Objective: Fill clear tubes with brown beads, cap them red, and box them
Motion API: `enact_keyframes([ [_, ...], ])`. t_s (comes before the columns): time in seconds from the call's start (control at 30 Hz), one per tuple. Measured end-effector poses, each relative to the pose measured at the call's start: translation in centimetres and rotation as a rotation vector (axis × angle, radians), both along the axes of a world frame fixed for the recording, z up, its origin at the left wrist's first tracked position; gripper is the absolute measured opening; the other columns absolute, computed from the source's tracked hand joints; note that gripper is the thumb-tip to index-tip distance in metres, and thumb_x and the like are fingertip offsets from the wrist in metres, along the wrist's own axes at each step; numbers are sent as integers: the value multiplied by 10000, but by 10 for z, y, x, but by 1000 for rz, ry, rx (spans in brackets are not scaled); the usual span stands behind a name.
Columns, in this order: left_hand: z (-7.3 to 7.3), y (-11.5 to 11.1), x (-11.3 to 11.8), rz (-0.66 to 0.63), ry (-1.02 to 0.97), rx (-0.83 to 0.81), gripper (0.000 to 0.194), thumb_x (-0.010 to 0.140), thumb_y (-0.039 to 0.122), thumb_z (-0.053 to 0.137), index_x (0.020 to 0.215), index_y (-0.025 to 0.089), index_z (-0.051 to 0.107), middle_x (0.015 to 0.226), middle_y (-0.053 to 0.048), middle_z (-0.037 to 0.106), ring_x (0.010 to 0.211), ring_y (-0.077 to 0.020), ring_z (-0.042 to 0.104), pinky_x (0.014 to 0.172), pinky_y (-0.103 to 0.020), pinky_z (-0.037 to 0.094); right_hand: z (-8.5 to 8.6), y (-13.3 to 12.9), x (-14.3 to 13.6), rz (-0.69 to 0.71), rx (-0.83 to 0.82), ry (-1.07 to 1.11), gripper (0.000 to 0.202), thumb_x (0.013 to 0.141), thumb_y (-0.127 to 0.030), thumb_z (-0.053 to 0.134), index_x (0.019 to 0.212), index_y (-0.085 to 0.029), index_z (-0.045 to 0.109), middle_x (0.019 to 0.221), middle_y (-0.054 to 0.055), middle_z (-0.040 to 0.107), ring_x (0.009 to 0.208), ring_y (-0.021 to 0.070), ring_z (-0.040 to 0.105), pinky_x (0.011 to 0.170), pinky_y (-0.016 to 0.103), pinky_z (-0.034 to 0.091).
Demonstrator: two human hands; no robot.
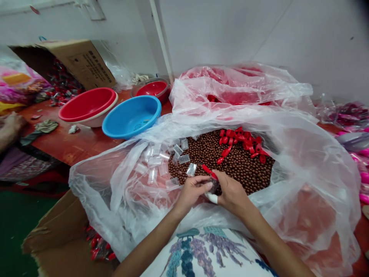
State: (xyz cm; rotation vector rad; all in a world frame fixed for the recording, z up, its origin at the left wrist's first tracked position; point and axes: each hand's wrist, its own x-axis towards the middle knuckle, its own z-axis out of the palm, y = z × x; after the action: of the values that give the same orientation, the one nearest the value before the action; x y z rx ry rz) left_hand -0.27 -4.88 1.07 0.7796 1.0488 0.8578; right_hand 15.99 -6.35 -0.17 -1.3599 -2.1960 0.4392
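Observation:
Over the heap of small brown balls (198, 150), my left hand (191, 192) pinches a small clear container (213, 187) that looks dark with brown balls inside. My right hand (232, 190) closes round its other side, with fingers at the red cap (206, 169) on its upper end. A white wrap (212, 198) covers a finger of my right hand. Left of the balls, several empty clear containers (152, 175) lie loose on the plastic sheet (121, 200). Several red caps (245, 140) rest on the balls at the far right. My fingers partly hide the held container.
A blue basin (132, 115) and a red basin (88, 104) stand at the left. Behind is a plastic bag of red pieces (239, 82). Filled red-capped containers lie in a carton (72, 254) at lower left. Another person's hand (11, 127) is at the left edge.

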Motion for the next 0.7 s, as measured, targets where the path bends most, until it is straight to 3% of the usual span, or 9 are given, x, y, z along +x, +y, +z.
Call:
enact_keyframes([
  [0.1,3,2,1,-33,-151,-191,490,753,566,541,972,141,647,787,-65,676,629,-141,602,585,-240,450,5,-2,-2,9,19,16,604,735,-344,591,1278,-172,390,1096,122,594,965,256,571,832,376,446],
  [0.17,3,2,4,-80,-270,-312,572,779,634,433,1011,146,617,777,-70,669,635,-153,612,574,-247,456,5,-6,-5,39,21,8,621,718,-319,591,1288,-177,387,1091,117,594,968,258,558,835,384,433],
  [0.3,2,-2,13,-28,-336,-318,435,788,505,542,1014,138,600,784,-47,663,679,-144,618,637,-239,471,1,-13,-11,48,9,-2,623,640,-103,518,1253,-176,435,1133,128,536,1031,268,493,870,419,407],
  [0.4,2,-4,17,-17,-354,-313,417,802,483,523,1009,130,606,746,-46,657,632,-144,612,605,-246,472,-2,-16,-13,55,-17,58,724,589,-8,433,1286,-199,390,1193,116,490,1096,255,448,915,439,384],
  [0.6,7,-1,12,-36,-377,-371,407,815,366,478,1159,164,561,682,-30,647,527,-126,579,541,-239,451,-6,-16,-10,43,40,130,794,663,-58,472,1393,-185,187,1228,136,463,1110,270,435,915,474,381],
  [0.7,8,1,9,-32,-389,-367,490,800,320,484,1273,195,472,685,-19,649,500,-122,564,525,-240,438,-4,-16,-11,37,29,122,771,695,-104,501,1397,-202,196,1195,130,483,1077,272,457,901,473,394],
])
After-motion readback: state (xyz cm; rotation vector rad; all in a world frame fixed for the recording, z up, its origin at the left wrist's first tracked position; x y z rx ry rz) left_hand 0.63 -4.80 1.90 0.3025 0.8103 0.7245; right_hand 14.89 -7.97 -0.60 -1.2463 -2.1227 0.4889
